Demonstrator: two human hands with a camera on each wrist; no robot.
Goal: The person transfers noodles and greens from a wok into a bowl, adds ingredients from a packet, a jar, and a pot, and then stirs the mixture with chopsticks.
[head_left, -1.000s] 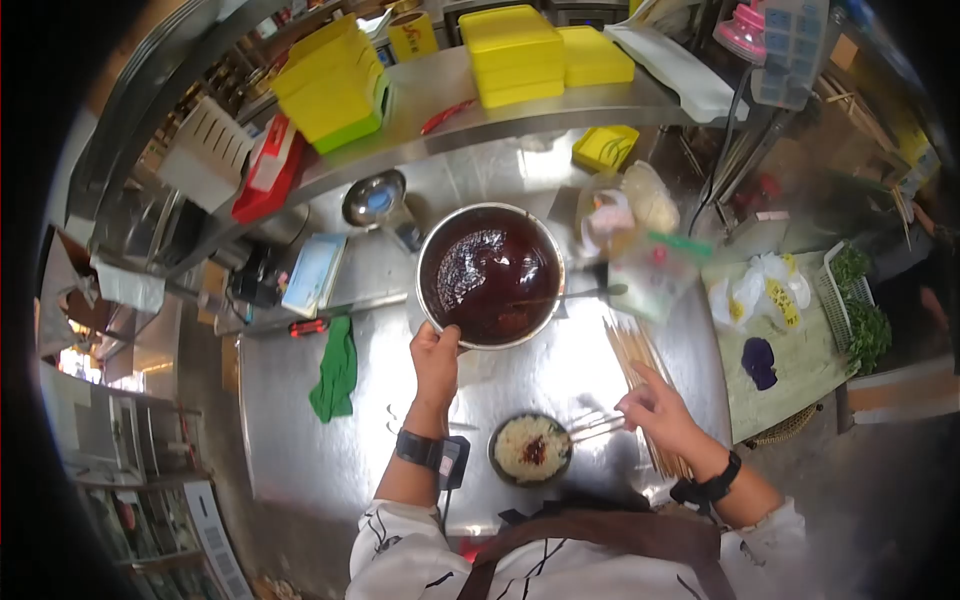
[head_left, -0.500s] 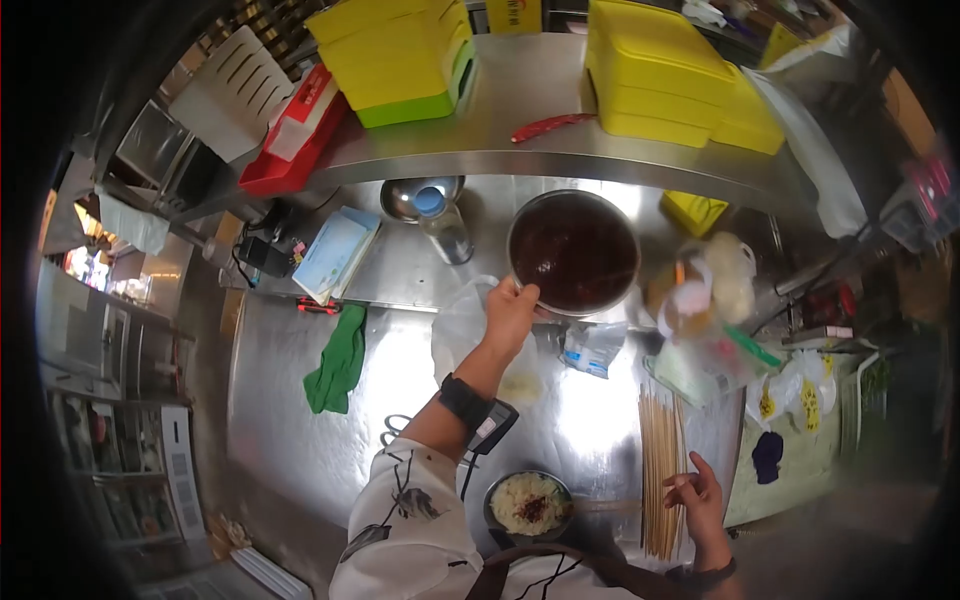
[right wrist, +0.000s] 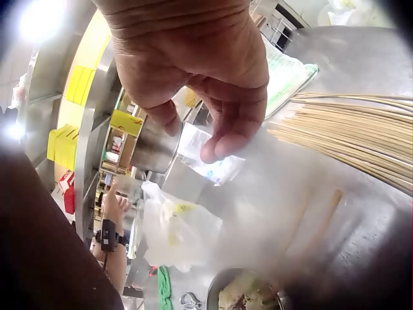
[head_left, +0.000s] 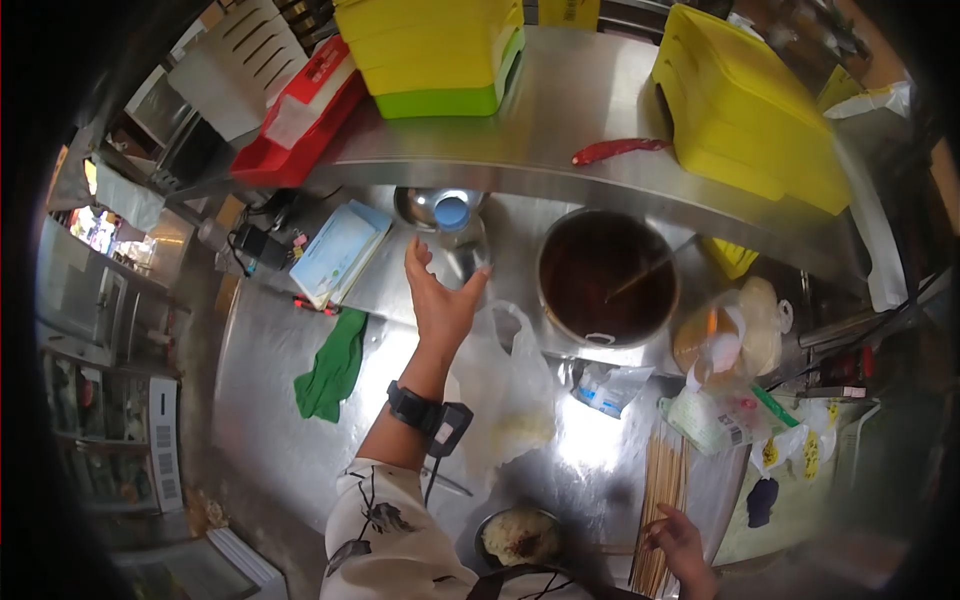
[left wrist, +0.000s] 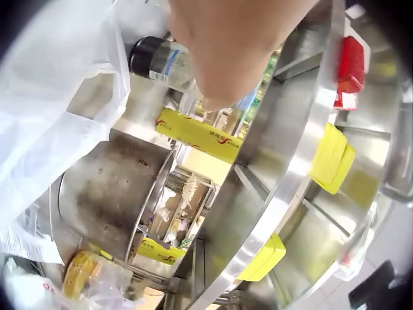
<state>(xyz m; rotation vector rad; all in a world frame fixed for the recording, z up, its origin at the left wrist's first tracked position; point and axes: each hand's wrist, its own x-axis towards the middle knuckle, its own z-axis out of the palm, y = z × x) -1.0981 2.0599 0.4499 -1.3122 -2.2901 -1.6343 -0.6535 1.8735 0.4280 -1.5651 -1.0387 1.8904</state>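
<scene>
In the head view my left hand (head_left: pixel 440 305) reaches over the counter with thumb and fingers spread, just in front of a clear bottle (head_left: pixel 465 238) with a blue cap; contact cannot be told. To its right stands a metal pot (head_left: pixel 607 275) of dark red sauce, with a utensil leaning in it. My right hand (head_left: pixel 680 548) hangs beside a bundle of thin wooden sticks (head_left: pixel 660 490), its fingers loosely bent and holding nothing. Near my body is a bowl of pale food (head_left: pixel 520 537) with dark sauce on top. The left wrist view shows the pot's outer wall (left wrist: pixel 110 194).
A clear plastic bag (head_left: pixel 505 385) lies mid-table, with a green cloth (head_left: pixel 332 365) to its left. Packets and bags sit right of the pot. Above the back runs a metal shelf (head_left: pixel 560 90) with yellow boxes (head_left: pixel 430 50) and a red tray (head_left: pixel 300 120).
The pot has moved from over the table to the back, and my left hand has let go of its rim and moved left to the bottle. My right hand has left the chopsticks at the bowl.
</scene>
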